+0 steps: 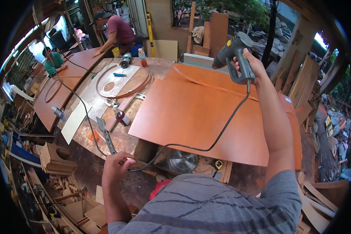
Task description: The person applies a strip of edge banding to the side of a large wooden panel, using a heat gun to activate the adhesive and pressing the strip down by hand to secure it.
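My right hand [250, 64] is wrapped round the handle of a dark grey heat gun [226, 52] with yellow buttons, raised over the far right of a large reddish-brown wood panel [199, 113]. Its nozzle points left and slightly down. From the handle a black power cord [221, 138] droops across the panel to my left hand [119, 167], whose fingers are closed on it near the workbench's front edge. A thin reddish-brown edging strip [206, 84] lies along the panel's far part. Just past my left hand is a flat-bladed tool with a dark handle [108, 141].
On the workbench lie a coiled strip [123, 95], a dark bottle [121, 117], a power tool [126, 60] and an orange-filled bottle [143, 58]. A circular saw blade [182, 160] and tape measure [218, 164] sit below the panel's near edge. A person [119, 31] leans over another panel.
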`<action>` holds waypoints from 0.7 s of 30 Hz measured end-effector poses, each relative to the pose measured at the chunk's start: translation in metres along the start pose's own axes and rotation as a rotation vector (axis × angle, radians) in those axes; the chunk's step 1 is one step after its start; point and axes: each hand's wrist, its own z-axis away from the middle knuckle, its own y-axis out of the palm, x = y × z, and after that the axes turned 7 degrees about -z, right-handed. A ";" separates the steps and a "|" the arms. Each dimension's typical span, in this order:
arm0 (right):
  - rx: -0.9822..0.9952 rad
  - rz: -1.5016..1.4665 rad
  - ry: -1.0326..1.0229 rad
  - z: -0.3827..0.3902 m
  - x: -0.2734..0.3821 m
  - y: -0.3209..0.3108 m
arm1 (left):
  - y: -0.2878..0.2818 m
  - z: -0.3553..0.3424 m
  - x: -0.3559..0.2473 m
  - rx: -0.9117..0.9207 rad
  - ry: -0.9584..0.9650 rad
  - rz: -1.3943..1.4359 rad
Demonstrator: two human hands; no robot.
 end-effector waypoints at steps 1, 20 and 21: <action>0.009 0.009 0.028 -0.001 0.003 -0.006 | 0.001 0.000 0.000 0.009 0.002 0.005; -0.092 0.101 0.056 0.037 0.038 -0.064 | 0.009 -0.010 -0.017 0.058 0.019 0.016; -0.098 0.101 0.055 0.039 0.039 -0.067 | 0.009 -0.011 -0.019 0.074 0.021 0.000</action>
